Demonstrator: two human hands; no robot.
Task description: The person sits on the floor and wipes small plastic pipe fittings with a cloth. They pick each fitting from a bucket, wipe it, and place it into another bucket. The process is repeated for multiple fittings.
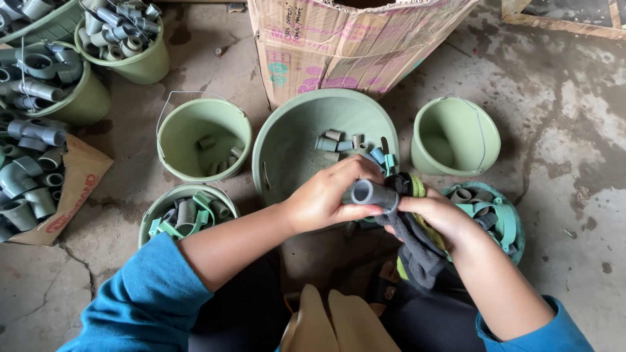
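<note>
Left hand [323, 195] fingers clamped on grey pipe [370, 193], centre frame, right hand [438, 216] gripping dark rag [417, 251], fingertips hidden, basin [287, 140] partly covered, box [339, 39] cut off at top.

Both forearms (blue sleeves pushed up) angle inward. The left hand [323, 195] curls its fingers [362, 210] closed, meeting the clenched right hand [433, 215] just beside them.

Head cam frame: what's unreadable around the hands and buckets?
- Grey pipe fitting: far end wrapped by the dark cloth and right hand; its length is unclear.
- Left hand: fingertips curl behind the fitting.
- Cardboard box: contents cut off by the top edge.
- Right bucket: bottom in shadow.
</note>
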